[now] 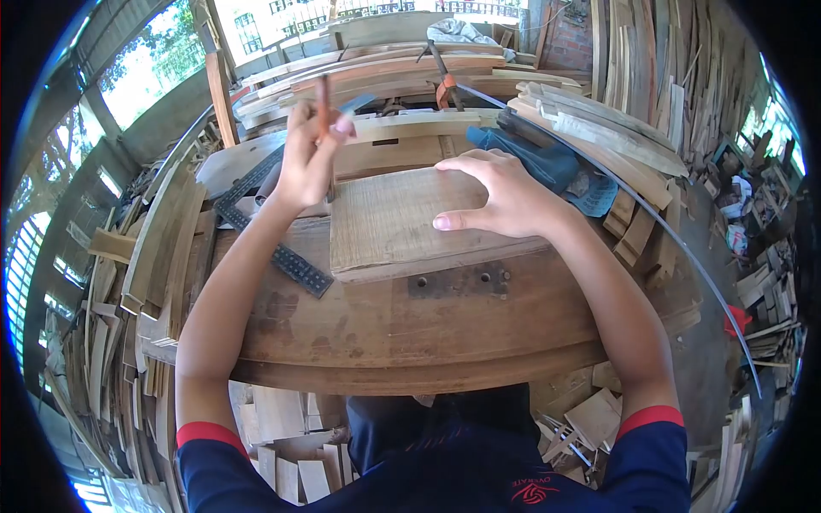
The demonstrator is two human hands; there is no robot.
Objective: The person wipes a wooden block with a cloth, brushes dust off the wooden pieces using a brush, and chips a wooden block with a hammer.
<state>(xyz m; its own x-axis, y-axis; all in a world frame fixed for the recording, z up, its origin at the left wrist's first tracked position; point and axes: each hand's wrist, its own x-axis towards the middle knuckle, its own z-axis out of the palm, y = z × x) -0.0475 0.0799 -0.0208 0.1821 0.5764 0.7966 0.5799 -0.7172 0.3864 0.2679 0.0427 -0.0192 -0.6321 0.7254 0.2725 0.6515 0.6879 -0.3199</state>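
Observation:
A thick pale wooden block (389,218) lies on the brown workbench (445,333). Raised just beyond the block's left end, my left hand (310,158) is closed around a slim reddish-brown stick-like tool (323,107), which is upright and slightly blurred. My right hand (505,195) is over the block's right part, thumb and fingers spread, with the fingertips near its far edge and the thumb on or just above its top face. It holds nothing. A dark perforated metal strip (301,270) lies left of the block, partly hidden behind my left forearm.
Blue cloth (534,158) lies beyond my right hand. Stacked boards (599,124) are at the back right, and long planks (167,239) line the left side. A clamp with an orange part (445,85) stands at the back. A thin grey hose (684,248) curves down the right.

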